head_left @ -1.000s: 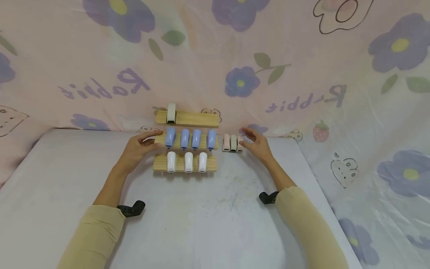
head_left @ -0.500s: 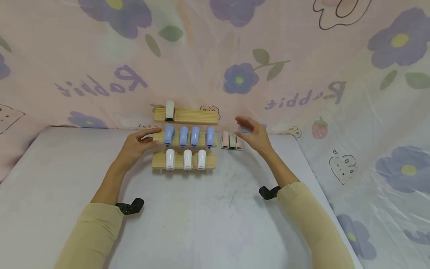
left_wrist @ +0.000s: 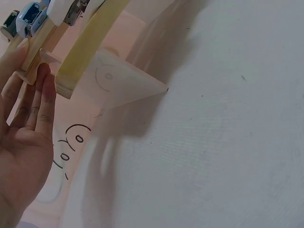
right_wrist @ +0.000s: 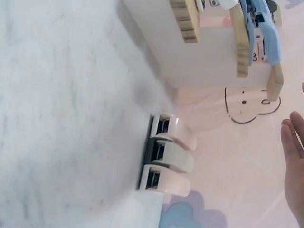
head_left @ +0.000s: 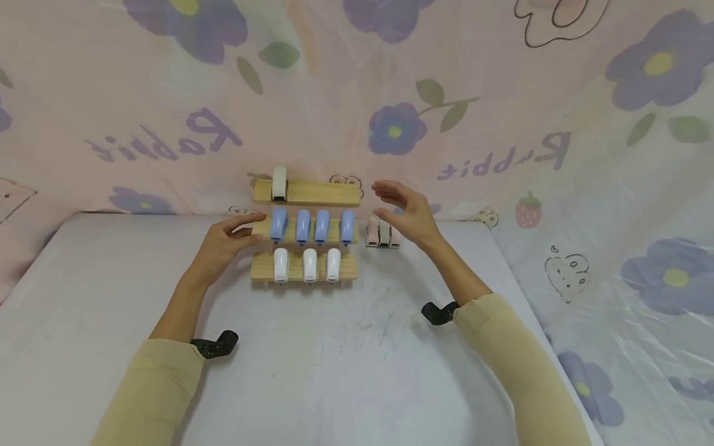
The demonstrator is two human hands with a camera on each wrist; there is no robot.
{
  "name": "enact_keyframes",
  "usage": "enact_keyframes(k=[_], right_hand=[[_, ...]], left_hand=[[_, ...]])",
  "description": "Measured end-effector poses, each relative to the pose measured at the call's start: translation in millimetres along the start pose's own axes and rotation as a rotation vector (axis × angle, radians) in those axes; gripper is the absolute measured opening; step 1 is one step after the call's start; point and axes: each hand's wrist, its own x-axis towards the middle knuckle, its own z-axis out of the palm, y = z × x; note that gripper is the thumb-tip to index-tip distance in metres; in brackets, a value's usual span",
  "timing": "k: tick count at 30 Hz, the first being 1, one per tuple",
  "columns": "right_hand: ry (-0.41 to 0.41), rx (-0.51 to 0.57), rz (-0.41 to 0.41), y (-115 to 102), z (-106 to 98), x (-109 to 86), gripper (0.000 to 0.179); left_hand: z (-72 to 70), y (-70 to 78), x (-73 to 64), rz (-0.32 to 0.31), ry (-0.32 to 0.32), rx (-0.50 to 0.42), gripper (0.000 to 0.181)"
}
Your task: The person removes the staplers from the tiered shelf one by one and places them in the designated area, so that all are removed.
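Left hand: thumb and fingers pinch the left end of the middle shelf; no stapler in the grip.
Right hand: fingers long, slightly bent, thumb well apart; nothing held. Hangs near the right end of the top shelf, off the wood. Right wrist view shows it clear of the loose staplers too.
Loose staplers: two pink staplers with a pale green stapler between, side by side on the table, just right of the rack.
Top shelf load: one cream stapler, toward the left end.
Middle shelf load: four blue staplers; leftmost sits near the left fingertips.
Bottom shelf load: three white staplers.
Side panel: clear plate beneath the shelves, near the left hand.
Bracing, my read: left pinch looks like steadying. Keep it light, no sideways push, or the rack may slide or staplers tip.
Right approach: stay high over the shelf end, thumb clear of the pink ones.
Contact: pinch any stapler by its sides; pressing the top could work the lever.
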Motion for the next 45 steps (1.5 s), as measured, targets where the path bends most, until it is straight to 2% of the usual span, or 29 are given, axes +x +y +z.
enact_keyframes(k=[4,7,14,22,27,32,36,45], right_hand=[[-0.017,0.005,-0.008,-7.6,8.2,6.7,0.048],[-0.027,0.017,-0.026,-13.4,13.0,14.0,0.048],[-0.063,0.015,-0.062,-25.6,23.5,31.3,0.049],[-0.103,0.002,-0.094,-40.6,32.6,47.2,0.048],[-0.128,0.049,-0.092,-25.9,42.5,56.8,0.051],[-0.150,0.045,-0.083,-10.2,52.3,66.8,0.054],[-0.171,0.053,-0.067,-10.5,59.3,70.6,0.056],[-0.200,0.082,0.038,-14.8,79.3,79.4,0.065]], left_hand=[[-1.0,-1.5,-1.6,-0.015,-0.002,0.018,0.050],[-1.1,-1.2,-0.9,-0.001,-0.009,0.007,0.050],[4.3,16.9,-5.2,-0.009,-0.018,-0.016,0.050],[2.2,3.3,4.9,0.003,-0.005,0.009,0.049],[0.9,0.6,3.3,0.002,-0.005,0.023,0.049],[0.1,0.2,-0.1,0.010,-0.002,0.012,0.048],[-0.5,-0.6,0.2,0.026,-0.017,-0.031,0.048],[-1.7,-1.9,2.4,0.011,-0.002,-0.014,0.049]])
